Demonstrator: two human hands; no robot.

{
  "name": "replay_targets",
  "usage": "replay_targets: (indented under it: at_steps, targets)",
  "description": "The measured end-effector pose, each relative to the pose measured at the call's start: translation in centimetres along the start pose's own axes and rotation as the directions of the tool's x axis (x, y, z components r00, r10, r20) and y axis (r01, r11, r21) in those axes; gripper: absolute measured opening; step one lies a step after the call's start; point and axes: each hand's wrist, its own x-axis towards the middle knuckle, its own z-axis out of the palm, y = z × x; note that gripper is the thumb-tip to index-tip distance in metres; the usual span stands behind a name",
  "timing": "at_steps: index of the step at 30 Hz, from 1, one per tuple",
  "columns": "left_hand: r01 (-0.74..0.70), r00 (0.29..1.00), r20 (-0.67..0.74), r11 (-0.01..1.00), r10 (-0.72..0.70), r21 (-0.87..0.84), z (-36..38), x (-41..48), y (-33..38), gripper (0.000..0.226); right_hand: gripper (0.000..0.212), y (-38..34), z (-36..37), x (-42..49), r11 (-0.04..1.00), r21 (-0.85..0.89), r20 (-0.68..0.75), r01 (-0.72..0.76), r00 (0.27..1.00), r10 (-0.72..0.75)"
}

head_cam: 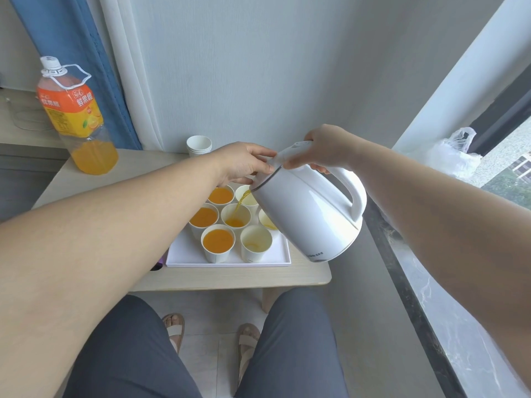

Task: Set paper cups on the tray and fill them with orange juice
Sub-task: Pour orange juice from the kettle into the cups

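Observation:
A white kettle (pixel 309 214) is tilted over a white tray (pixel 184 254) that carries several paper cups. My right hand (pixel 324 147) grips the kettle's handle at the top. My left hand (pixel 244 163) rests its fingers on the kettle's lid near the spout. A thin stream of orange juice runs from the spout into the middle cup (pixel 236 216), which is partly filled. Three cups on the left, such as the near one (pixel 217 244), are full of juice. The near right cup (pixel 255 242) holds barely any juice. The kettle hides part of the cups on the right.
A large orange juice bottle (pixel 76 116), about a third full, stands at the table's far left corner. A stack of spare paper cups (pixel 198 145) sits at the back by the wall. A window sill (pixel 448 326) runs along the right with a plastic bag (pixel 451 153). My knees are below the table.

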Motion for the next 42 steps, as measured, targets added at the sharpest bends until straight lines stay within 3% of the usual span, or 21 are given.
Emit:
replay_targets:
  at_steps: [42]
  targets:
    - [-0.023, 1.000, -0.017, 1.000, 0.023, -0.009, -0.44, -0.03, 0.33, 0.046, 0.040, -0.70, -0.66, 0.35, 0.998, -0.054, -0.003, 0.016, 1.000, -0.016]
